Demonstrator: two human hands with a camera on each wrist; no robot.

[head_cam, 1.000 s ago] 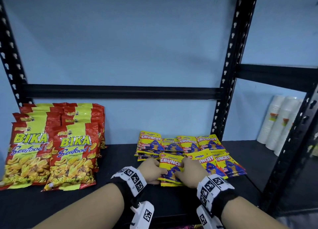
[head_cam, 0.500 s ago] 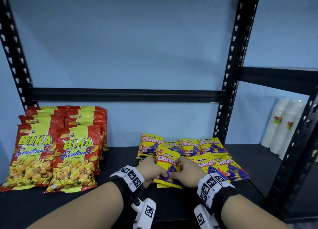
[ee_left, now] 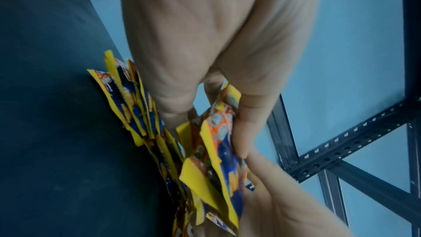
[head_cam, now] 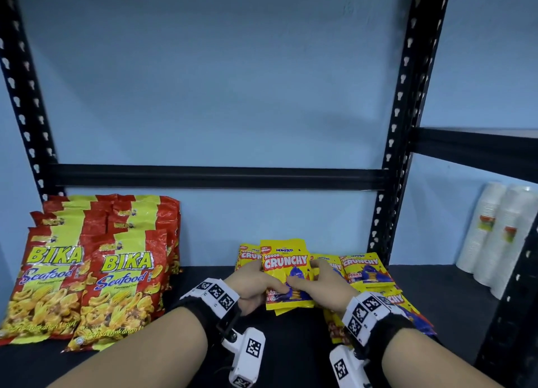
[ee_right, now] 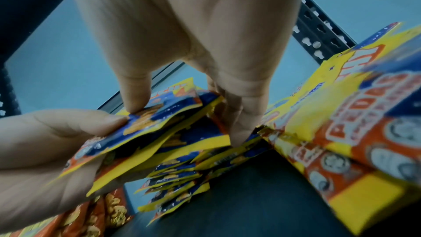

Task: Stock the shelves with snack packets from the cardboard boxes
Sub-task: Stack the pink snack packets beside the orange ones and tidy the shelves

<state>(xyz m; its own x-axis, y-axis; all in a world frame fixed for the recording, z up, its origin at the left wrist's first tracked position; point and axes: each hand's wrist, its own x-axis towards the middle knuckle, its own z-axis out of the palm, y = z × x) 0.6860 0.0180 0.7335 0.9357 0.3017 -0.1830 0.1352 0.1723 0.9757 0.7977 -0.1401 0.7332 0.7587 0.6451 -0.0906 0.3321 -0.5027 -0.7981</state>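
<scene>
Here both hands (head_cam: 253, 282) (head_cam: 326, 285) pinch the upright Crunchy packets (head_cam: 286, 274).

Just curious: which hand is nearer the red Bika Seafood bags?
Left. The left hand holds the Crunchy packets on the side facing the Bika bags; the right hand grips their far side.

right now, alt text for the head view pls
Both hands, left hand and right hand, hold a small stack of yellow Crunchy packets upright on a dark shelf; red Bika bags stand at left.

Yellow Crunchy packets (head_cam: 286, 280) upright, small stack; more flat on black shelf (head_cam: 201, 274).
</scene>
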